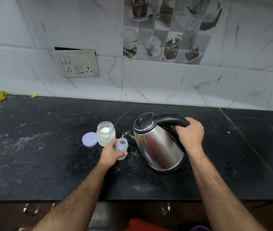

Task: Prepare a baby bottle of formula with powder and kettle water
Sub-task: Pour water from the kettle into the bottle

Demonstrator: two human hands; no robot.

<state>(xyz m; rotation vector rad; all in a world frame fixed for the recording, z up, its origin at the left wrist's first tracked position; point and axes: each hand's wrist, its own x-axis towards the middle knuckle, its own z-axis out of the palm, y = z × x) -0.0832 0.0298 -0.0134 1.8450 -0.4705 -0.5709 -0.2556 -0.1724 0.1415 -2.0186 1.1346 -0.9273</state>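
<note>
Right hand (pixel 190 132) is gripping the kettle (pixel 159 144) handle, tilting it, water running from the spout into the baby bottle (pixel 122 148); left hand (pixel 111 152) is wrapping the bottle on the worktop (pixel 49 155), beside the open powder jar (pixel 105 135).

Both forearms reach forward (bare), left hand (pixel 111 153) and right hand (pixel 190 133) gripping.

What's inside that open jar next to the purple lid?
The jar holds white powder, with a pale green scoop poking out of it. How deep the scoop goes can't be seen; powder covers it.
</note>
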